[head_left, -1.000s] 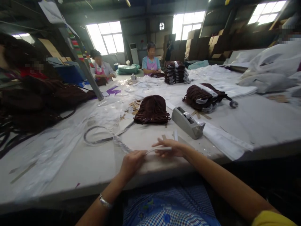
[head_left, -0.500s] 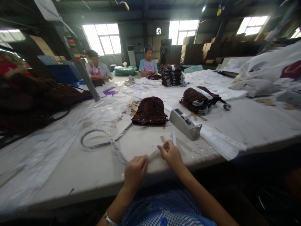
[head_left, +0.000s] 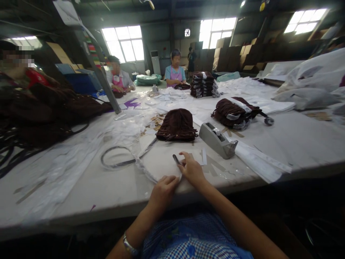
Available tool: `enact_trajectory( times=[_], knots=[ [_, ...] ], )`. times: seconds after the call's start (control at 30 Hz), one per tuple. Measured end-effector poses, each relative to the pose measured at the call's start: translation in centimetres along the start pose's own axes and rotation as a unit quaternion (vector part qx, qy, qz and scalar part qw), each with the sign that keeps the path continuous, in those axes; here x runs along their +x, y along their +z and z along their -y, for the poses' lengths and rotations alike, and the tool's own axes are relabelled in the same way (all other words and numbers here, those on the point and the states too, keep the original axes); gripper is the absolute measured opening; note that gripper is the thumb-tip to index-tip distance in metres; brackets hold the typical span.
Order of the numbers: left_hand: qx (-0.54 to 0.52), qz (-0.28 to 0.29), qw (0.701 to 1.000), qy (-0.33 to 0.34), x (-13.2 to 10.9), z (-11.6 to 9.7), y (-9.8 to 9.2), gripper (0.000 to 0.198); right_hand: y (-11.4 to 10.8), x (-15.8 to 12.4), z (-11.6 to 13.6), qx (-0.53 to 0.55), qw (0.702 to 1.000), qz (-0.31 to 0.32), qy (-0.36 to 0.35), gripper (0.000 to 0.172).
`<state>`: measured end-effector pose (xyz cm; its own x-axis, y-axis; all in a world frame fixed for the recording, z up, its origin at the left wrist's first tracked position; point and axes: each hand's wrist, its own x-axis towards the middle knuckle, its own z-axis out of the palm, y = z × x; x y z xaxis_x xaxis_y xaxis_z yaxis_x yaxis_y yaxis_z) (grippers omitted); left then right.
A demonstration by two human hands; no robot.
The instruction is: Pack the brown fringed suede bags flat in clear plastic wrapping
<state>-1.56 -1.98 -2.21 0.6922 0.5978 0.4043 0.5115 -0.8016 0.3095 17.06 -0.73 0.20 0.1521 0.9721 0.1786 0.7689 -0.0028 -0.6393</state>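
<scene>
Both my hands rest at the near edge of a large white table [head_left: 296,140]. My left hand [head_left: 164,190] is closed, pinching a thin strap wrapped in clear plastic [head_left: 145,172] that loops away to the left over the table. My right hand [head_left: 192,169] is closed on the strap's free dark end [head_left: 176,159], which sticks up between its fingers. A small white strip of paper [head_left: 204,156] lies just right of my right hand. A grey tape dispenser [head_left: 218,140] stands beyond it.
A brown fringed bag [head_left: 176,126] lies ahead, another wrapped one [head_left: 234,113] to the right, a stack [head_left: 203,84] further back. Dark bags and straps [head_left: 45,115] pile at the left. Two people [head_left: 175,73] sit at the far side. Plastic sheets and paper tags litter the table.
My right hand has moved left and closer to my left hand, folding the strap's end upward. The two hands are now almost touching.
</scene>
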Motion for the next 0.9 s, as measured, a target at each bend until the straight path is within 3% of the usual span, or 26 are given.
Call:
enact_trajectory(
  times=[0.13, 0.23, 0.33, 0.43, 0.57, 0.8, 0.9],
  knots=[
    [0.030, 0.041, 0.999, 0.003, -0.7, 1.7, -2.1, 0.042, -0.1, 0.7, -0.5, -0.024, 0.991, 0.064, -0.117, 0.022],
    [0.051, 0.045, 0.998, -0.001, -0.8, 2.7, -3.4, 0.037, -0.5, 1.5, -1.1, 0.008, 0.957, 0.151, -0.246, 0.027],
    [0.059, 0.020, 0.998, 0.012, -0.6, 3.5, -3.7, 0.026, -0.8, 2.4, -1.3, 0.043, 0.925, 0.209, -0.314, 0.032],
    [0.042, 0.006, 0.998, 0.040, 0.0, 3.9, -3.0, 0.027, -0.9, 3.1, -1.2, 0.055, 0.916, 0.233, -0.322, 0.028],
    [-0.001, 0.049, 0.995, 0.086, 1.4, 4.1, -2.2, 0.032, -0.8, 3.5, -1.1, 0.062, 0.917, 0.239, -0.312, 0.019],
    [-0.043, 0.091, 0.995, 0.022, 3.3, 4.0, -1.9, 0.026, -1.6, 4.5, -1.6, 0.098, 0.924, 0.232, -0.287, 0.020],
    [-0.028, 0.075, 0.995, 0.056, 3.4, 4.3, -1.7, 0.026, -2.5, 4.3, -1.7, 0.117, 0.926, 0.233, -0.275, 0.024]
  ],
)
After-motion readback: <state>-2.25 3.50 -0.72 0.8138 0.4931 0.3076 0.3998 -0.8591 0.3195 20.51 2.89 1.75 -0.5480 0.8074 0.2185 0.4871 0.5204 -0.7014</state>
